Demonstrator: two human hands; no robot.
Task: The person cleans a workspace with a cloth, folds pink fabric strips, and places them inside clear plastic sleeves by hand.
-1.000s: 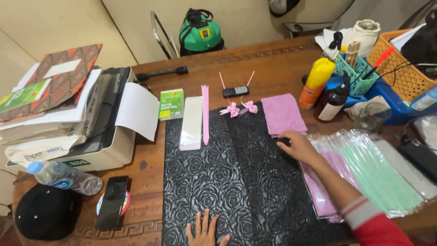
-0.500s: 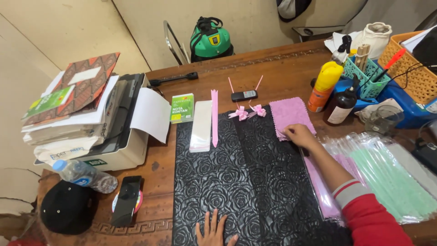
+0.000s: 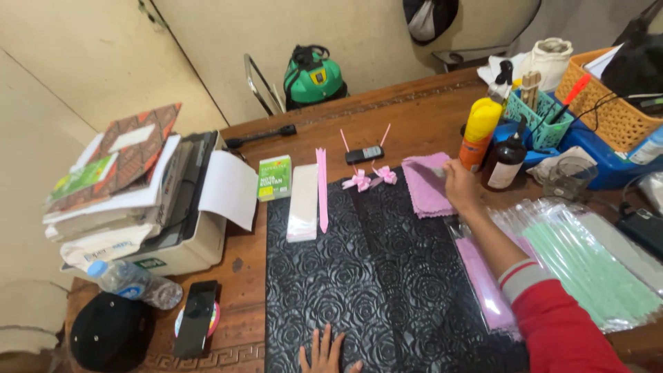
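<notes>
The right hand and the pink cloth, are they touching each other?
Touching. In the head view the right hand lies on the right edge of the pink cloth, and no gap shows between them.

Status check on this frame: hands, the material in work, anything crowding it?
Right hand on the pink cloth, grip unclear. Left hand flat, open, on the black rose-embossed sheet. Yellow bottle and dark bottle stand close beside the right hand.
</notes>
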